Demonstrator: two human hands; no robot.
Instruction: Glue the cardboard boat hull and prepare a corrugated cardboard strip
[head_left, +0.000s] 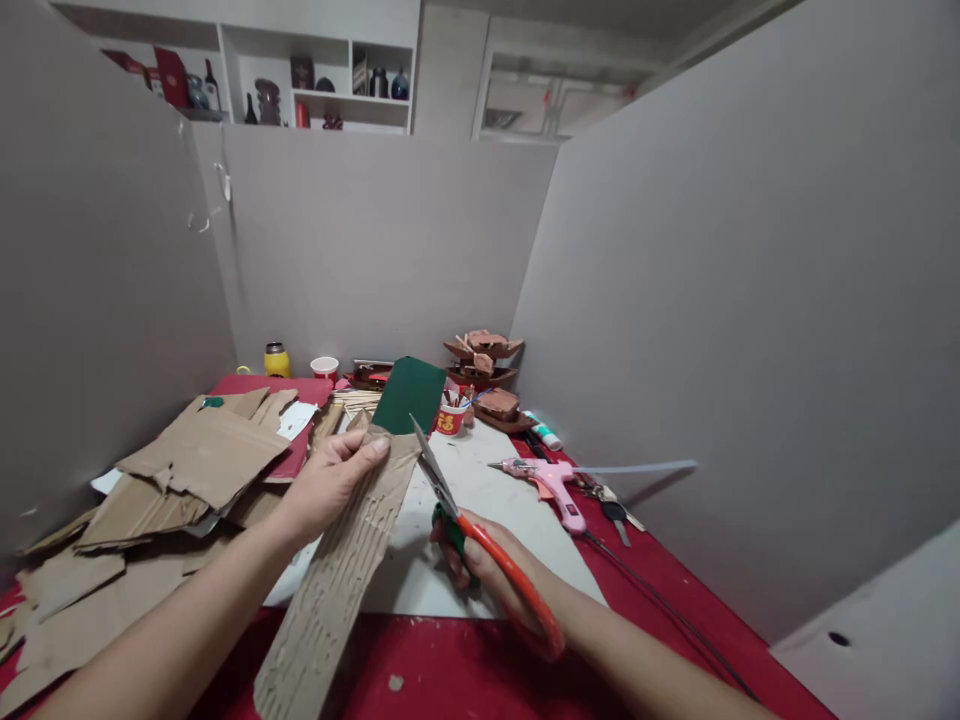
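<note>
My left hand (pixel 334 482) pinches the upper end of a long strip of corrugated cardboard (pixel 341 575), its ridged side facing up. The strip slants down toward the table's front edge. A dark green piece (pixel 410 396) shows just beyond the strip's upper end; whether it is joined to the strip I cannot tell. My right hand (pixel 487 560) is closed around the handles of a pair of scissors (pixel 514 570), one orange and one green. The blades point up and away, their tips beside the cardboard's upper right edge.
Torn cardboard pieces (pixel 202 455) are heaped at left. A pink glue gun (pixel 551 482) with its cord lies at right, near keys (pixel 615 512). Behind stand a red paper cup (pixel 450 415), brown model boats (pixel 484 360) and a yellow bottle (pixel 277 360). Grey partitions (pixel 375 230) enclose the table.
</note>
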